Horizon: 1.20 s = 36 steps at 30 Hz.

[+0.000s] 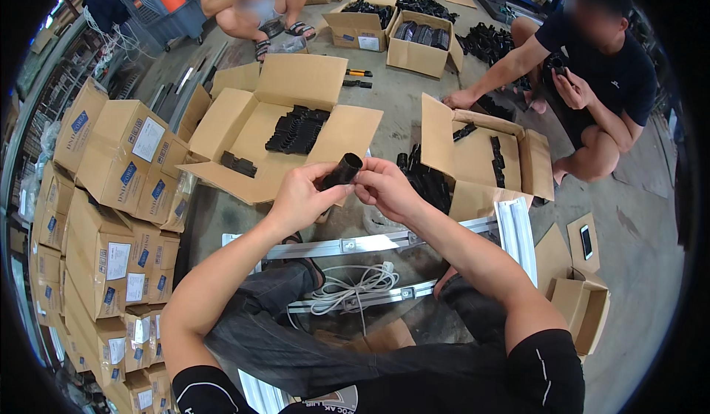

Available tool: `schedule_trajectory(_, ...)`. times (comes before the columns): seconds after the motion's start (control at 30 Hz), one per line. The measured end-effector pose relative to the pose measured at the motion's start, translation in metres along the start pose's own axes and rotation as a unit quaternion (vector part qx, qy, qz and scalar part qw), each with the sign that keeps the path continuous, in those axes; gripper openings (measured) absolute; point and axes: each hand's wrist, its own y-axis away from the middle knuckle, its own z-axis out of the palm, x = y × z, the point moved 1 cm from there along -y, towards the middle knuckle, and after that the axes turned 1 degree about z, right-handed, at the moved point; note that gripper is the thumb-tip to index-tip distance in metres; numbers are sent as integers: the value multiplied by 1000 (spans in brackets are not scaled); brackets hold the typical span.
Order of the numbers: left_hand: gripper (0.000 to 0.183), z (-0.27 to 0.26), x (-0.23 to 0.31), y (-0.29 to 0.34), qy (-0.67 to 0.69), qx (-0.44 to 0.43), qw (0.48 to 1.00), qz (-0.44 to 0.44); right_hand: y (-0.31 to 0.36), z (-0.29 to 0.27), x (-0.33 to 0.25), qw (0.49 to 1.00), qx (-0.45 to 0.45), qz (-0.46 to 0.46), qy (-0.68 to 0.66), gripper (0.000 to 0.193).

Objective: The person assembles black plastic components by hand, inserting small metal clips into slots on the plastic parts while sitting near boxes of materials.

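Note:
My left hand (305, 190) is wrapped round a black tube-shaped part (345, 168), held tilted in front of me with its round end up. My right hand (386, 186) pinches at the right side of the same part, thumb and fingers together; what exactly the fingertips grip is partly hidden. Just beyond my hands stands an open cardboard box (302, 79) with rows of black plastic parts (297, 130) and a smaller black piece (239, 165) by its near flap. To the right, another open box (473, 164) has a few black strips (498, 162) inside.
Stacked cartons (111, 258) line the left. A metal rail frame (355, 246) and a coiled cable (353, 290) lie before my legs. One co-worker (592, 73) crouches at right, another (255, 7) at the back. More boxes (421, 40) of black parts stand far off; a phone (586, 242) lies on cardboard.

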Motion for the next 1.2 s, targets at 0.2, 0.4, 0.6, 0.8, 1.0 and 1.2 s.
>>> schedule_trajectory(0.2, 35, 0, 1, -3, 31, -21, 999, -15, 1, -3, 0, 998, -11, -4, -59, 5)
schedule_trajectory(0.4, 36, -2, 0, -2, 65, -27, 997, -25, 2, 3, -4, 997, -17, 2, -71, 5)
schedule_trajectory(0.6, 30, -5, 1, -6, 102, -35, 994, -27, 2, 8, -6, 999, 19, -50, -11, 5)
schedule_trajectory(0.8, 27, -6, 5, -5, 133, -20, 990, -39, 6, 17, -8, 957, 101, -181, 203, 11)
schedule_trajectory(1.0, 29, -5, 8, -3, 119, -28, 992, -38, 11, 19, -10, 967, 100, -150, 181, 10)
schedule_trajectory(1.2, 28, -5, 8, -4, 112, -28, 993, -40, 9, 26, -6, 927, 116, -242, 263, 8)
